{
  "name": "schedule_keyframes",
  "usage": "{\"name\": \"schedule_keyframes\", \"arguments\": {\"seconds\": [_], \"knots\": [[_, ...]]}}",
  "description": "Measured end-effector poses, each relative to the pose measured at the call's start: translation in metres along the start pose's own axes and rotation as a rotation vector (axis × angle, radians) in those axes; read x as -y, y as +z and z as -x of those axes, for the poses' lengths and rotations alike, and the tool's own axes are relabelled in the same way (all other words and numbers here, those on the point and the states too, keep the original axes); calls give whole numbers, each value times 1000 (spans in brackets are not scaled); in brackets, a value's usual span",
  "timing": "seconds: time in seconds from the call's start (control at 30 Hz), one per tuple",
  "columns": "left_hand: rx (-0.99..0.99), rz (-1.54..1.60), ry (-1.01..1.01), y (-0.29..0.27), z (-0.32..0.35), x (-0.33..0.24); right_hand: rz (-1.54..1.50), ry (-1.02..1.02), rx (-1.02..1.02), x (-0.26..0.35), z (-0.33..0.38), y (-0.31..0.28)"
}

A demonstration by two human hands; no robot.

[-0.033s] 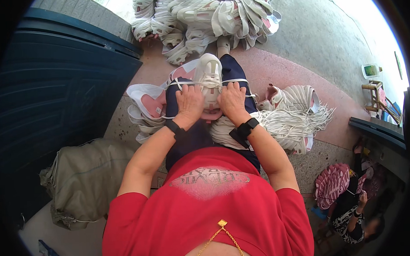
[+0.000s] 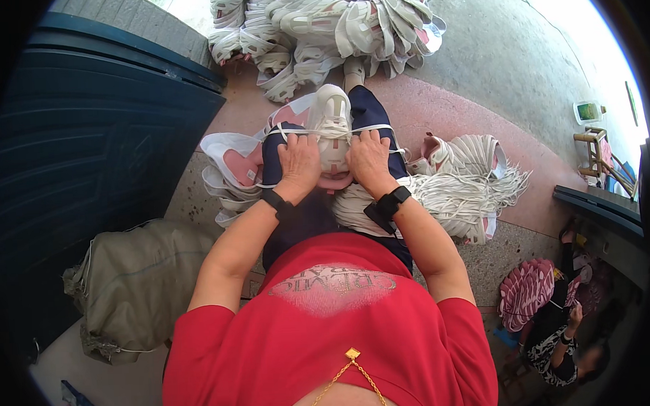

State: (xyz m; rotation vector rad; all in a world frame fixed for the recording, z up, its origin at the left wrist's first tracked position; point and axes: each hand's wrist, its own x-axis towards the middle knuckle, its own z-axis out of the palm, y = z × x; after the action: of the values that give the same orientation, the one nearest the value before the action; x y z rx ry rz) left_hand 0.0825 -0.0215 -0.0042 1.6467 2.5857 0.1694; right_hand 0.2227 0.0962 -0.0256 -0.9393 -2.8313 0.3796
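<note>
A white and beige shoe upper (image 2: 332, 110) with a pink collar lies across my lap, its toe pointing away from me. Its white shoelace (image 2: 304, 132) runs out to both sides over my dark trousers. My left hand (image 2: 300, 161) is closed on the lace at the shoe's left edge. On the other side my right hand (image 2: 368, 157) grips the lace too, fingers curled. The fingertips of both hands are partly hidden. A thick bundle of loose white laces (image 2: 446, 197) lies beside my right forearm.
White uppers (image 2: 238, 167) with pink linings are stacked left of my legs, and more uppers (image 2: 466, 155) lie at the right. A large heap of uppers (image 2: 354, 23) fills the far side. A stuffed sack (image 2: 142, 288) stands at left near a dark door (image 2: 86, 140). Another person (image 2: 559, 345) sits lower right.
</note>
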Motion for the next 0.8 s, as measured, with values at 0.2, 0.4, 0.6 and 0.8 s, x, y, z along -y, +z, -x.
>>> {"name": "schedule_keyframes", "arguments": {"seconds": [0.2,0.4,0.6,0.8], "knots": [[-209,71,107,-13,-4,5,-199,-36,-60,-16,5,5],[-34,-215,345,-15,-24,1,-426,-8,-86,-17,3,14],[-75,401,376,-45,-49,4,-227,-190,-52,-14,4,7],[142,1587,-131,-126,-76,18,156,-232,93,3,-18,-4]]}}
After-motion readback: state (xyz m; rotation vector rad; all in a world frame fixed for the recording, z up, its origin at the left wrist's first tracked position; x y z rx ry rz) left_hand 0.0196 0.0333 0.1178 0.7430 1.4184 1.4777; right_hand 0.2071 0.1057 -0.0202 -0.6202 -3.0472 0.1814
